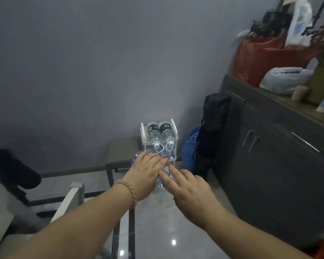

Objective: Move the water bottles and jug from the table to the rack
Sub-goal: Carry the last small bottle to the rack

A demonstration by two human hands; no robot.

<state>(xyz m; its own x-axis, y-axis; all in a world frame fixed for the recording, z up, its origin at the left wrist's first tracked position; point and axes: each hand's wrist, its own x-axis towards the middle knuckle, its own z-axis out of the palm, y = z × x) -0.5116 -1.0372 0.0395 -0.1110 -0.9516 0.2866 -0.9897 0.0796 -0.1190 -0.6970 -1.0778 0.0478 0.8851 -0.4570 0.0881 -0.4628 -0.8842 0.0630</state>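
A small white rack (174, 128) stands on the floor against the grey wall. Two clear water bottles with green labels, the left bottle (153, 134) and the right bottle (167, 133), lie side by side on its top tier, caps toward me. A large clear bluish water jug (136, 158) lies in the tier below, mostly hidden by my hands. My left hand (145, 174), with a bead bracelet at the wrist, is laid palm-down over the jug. My right hand (189, 193) hovers at the jug's near end (162, 185) with fingers spread.
A grey stool (120, 152) stands left of the rack. A blue dotted bag (190, 152) and a black bag (213, 131) lean at its right. A dark cabinet (279, 156) with bags on top runs along the right. A white chair back (67, 202) is at lower left.
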